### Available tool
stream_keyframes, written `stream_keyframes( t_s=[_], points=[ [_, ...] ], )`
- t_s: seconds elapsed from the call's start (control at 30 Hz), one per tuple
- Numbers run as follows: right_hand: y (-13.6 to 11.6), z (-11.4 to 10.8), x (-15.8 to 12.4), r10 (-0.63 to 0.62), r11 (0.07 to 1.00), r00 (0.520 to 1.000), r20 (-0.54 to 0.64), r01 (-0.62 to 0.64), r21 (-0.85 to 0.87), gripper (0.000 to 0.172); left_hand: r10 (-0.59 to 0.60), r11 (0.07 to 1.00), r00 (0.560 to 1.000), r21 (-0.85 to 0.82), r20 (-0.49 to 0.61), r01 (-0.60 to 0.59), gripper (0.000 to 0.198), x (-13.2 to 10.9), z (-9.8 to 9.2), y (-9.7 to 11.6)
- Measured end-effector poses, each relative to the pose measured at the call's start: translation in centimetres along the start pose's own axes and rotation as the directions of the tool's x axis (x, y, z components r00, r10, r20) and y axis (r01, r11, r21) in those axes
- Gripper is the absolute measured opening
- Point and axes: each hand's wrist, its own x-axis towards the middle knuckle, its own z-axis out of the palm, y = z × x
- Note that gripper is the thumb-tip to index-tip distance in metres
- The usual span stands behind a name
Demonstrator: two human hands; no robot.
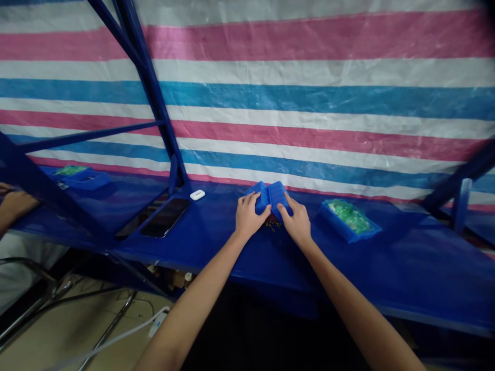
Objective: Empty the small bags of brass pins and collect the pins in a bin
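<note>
Near the middle of the blue bench, my left hand [248, 212] grips a small blue plastic tray [263, 195] by its left side, thumb along the near edge. My right hand [297, 219] closes on a second blue plastic tray [276, 194], fingers over its right side. The two trays stand tilted against each other in a V. Whether they are joined along the middle I cannot tell. Just below them, between my thumbs, lies a small heap of brass-coloured and dark red bits [273, 222], too small to name.
Right of my hands is a blue bin [359, 237] of green and clear pieces. A black phone [166, 217] and white earbud case [197, 195] lie left. A blue steel frame [158, 103] rises beyond them. Another person's hand [19, 203] and a blue tray [91, 179] are far left.
</note>
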Motion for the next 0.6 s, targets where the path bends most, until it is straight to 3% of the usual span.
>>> stream_keyframes(
  t_s=[0.2,0.6],
  points=[
    [-0.33,-0.29,-0.1,0.005,0.994,1.0,-0.002,-0.006,-0.11,0.055,0.04,0.999,0.997,0.009,0.064,-0.04,0.045,0.05,-0.24,-0.18],
    [-0.04,-0.23,-0.69,-0.209,0.902,0.975,0.082,0.224,-0.369,0.054,0.198,0.974,0.965,0.078,0.173,-0.213,0.046,-0.31,-0.59,-0.41]
  ],
)
